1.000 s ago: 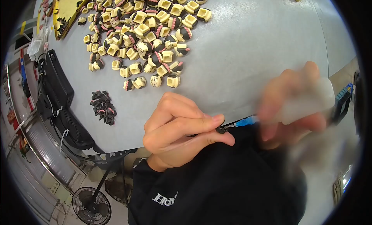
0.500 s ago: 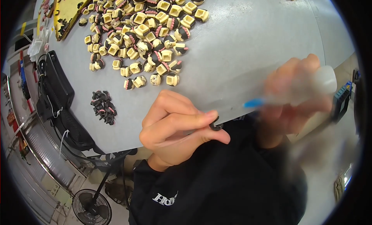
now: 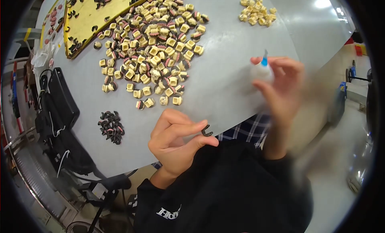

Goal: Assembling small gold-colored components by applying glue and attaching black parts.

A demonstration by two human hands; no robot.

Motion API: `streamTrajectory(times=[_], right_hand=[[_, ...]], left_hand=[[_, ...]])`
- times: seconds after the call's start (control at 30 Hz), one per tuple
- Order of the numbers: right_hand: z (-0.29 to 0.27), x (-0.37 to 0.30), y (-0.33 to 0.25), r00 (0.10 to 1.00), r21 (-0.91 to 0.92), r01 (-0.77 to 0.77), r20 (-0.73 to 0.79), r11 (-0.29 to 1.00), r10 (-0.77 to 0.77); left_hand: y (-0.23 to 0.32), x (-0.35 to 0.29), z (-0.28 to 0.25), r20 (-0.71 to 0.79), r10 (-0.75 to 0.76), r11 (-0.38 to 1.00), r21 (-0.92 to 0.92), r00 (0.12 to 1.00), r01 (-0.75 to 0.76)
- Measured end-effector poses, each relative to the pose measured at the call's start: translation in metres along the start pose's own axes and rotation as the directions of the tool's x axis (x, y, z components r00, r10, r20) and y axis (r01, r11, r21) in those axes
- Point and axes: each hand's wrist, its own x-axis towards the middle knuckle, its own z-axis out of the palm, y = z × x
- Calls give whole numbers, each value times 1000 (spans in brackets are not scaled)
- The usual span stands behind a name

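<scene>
The small black C-shaped piece [image 3: 206, 131] is held by the near edge of the smooth grey table [image 3: 228, 68]. The left hand [image 3: 172, 137] pinches it, thumb and forefinger slightly apart; the right hand [image 3: 287, 81], partly curled, grips a whitish, blue-tipped bottle [image 3: 262, 74]. A loose pinch could drop the piece past the edge; a careless squeeze or tilt could make the bottle drip.

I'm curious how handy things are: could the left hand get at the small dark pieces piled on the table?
Probably yes: nothing visible stands between the left hand and the dark pile to its left. But its fingers pinch a curved dark piece, which may hamper grasping another.
</scene>
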Motion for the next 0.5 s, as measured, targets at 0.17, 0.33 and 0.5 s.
streamTrajectory(times=[0.17,0.33,0.5], right_hand=[[4,-7,2,988,-19,-135,77,991,136],[-6,2,-9,975,-162,-116,168,980,143],[-57,45,11,993,-431,-114,-41,895,106]], left_hand=[[0,1,2,12,-21,1000,-1,1000,21],[4,-1,2,-3,-50,998,-31,999,50],[6,-1,3,-9,-24,1000,-13,1000,24]])
